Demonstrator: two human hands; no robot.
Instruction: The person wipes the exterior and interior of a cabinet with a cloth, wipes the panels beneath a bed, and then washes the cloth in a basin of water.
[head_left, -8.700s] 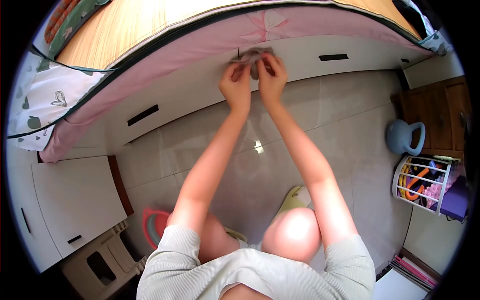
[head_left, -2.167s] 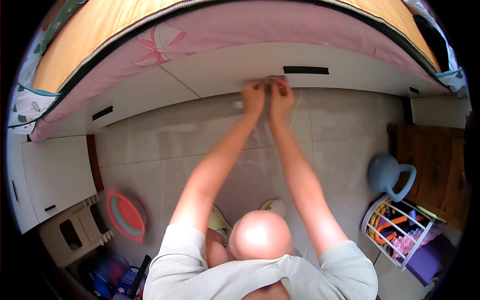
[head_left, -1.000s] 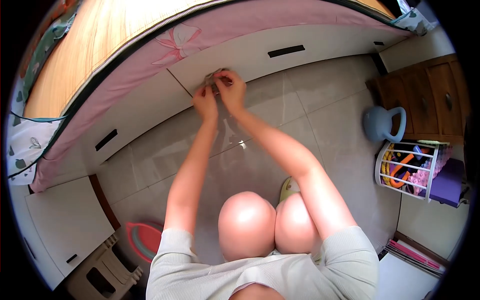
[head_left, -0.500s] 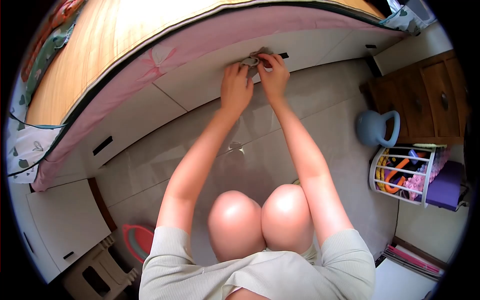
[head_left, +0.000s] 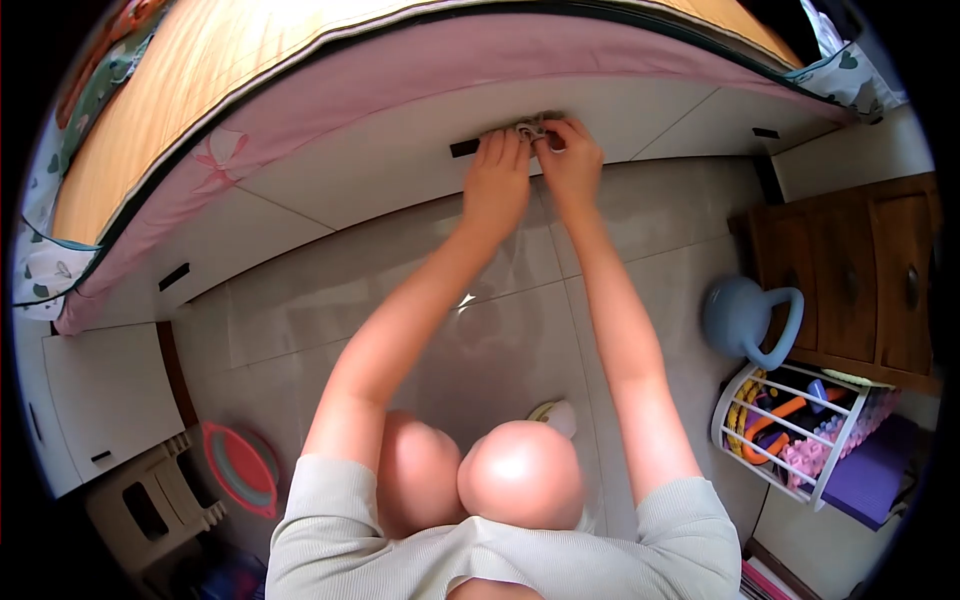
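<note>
At the top centre of the frame, the right hand [head_left: 574, 168] pinches a crumpled grey-brown cloth [head_left: 531, 130] against the white drawer front [head_left: 375, 165], just right of its black handle [head_left: 464, 148]. The left hand [head_left: 496, 190] sits close beside, fingers extended at the cloth, its grip unclear. The cloth work looks under way; the pale panel gives no sign of how much is done or left.

The head-worn camera sits above and well back from the fingers [head_left: 496, 148], its wide view facing forward and down past knees [head_left: 521, 474] to the pink fabric [head_left: 420, 75] beyond those fingers.
</note>
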